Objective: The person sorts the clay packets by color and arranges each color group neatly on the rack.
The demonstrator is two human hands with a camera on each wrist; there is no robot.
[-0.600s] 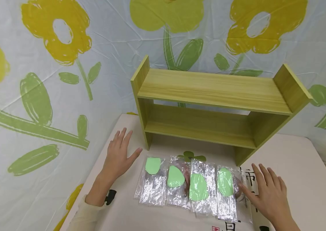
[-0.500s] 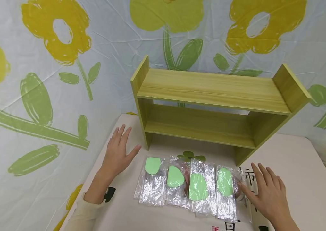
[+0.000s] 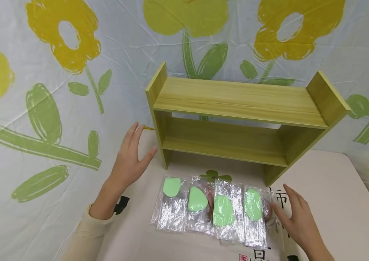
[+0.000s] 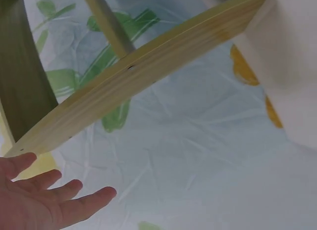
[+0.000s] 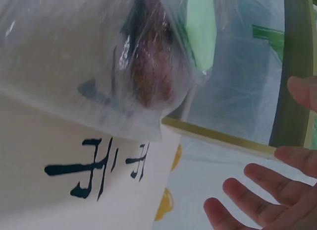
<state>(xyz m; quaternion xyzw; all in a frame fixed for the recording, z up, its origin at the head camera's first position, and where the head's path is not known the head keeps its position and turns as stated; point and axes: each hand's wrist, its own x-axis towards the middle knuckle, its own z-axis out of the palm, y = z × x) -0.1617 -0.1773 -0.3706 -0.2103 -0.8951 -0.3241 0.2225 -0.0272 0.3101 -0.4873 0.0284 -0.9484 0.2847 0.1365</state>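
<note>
The left hand (image 3: 128, 167) hovers with spread, straight fingers beside the left panel of a wooden shelf (image 3: 240, 103); it holds nothing. In the left wrist view that hand (image 4: 54, 195) is near the shelf's side panel (image 4: 133, 71). The right hand (image 3: 302, 221), fingers extended, is at the right edge of the clear plastic bags, its thumb close to the rightmost bag (image 3: 255, 230); contact cannot be told. Several flat bags with green patches lie in a row, among them the leftmost (image 3: 172, 214). In the right wrist view a reddish item (image 5: 152, 66) shows inside a bag, apart from the hand (image 5: 277, 195).
The shelf has two boards and stands on a pale table (image 3: 334, 188) at the back. Behind it hangs a cloth (image 3: 122, 90) with yellow flowers and green leaves. Black characters (image 3: 281, 198) and a small red stamp (image 3: 243, 257) are on the table surface.
My left hand has moved forward and slightly left, towards the shelf's left side. The right hand has shifted slightly and turned, its fingers closer together. The head view has shifted slightly.
</note>
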